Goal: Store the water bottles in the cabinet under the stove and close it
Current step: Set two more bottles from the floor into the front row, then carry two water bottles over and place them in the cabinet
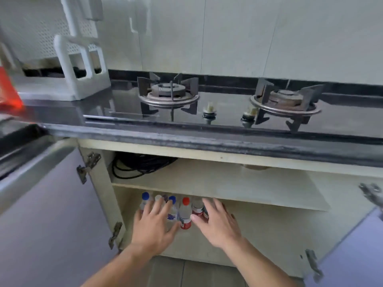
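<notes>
The cabinet under the stove stands open, both doors swung out. Several water bottles stand upright in a cluster on its bottom shelf at the left. A red-capped bottle is at the front, between my hands. A blue-capped bottle and another blue-capped bottle stand behind my left hand. That hand is spread flat with straight fingers against the left bottles. My right hand is also spread open, its fingers against the bottles on the right, partly hiding them.
The left door and right door hang open at either side. An upper shelf holds a black coiled cable. A white dish rack sits on the counter at left. Tiled floor lies below.
</notes>
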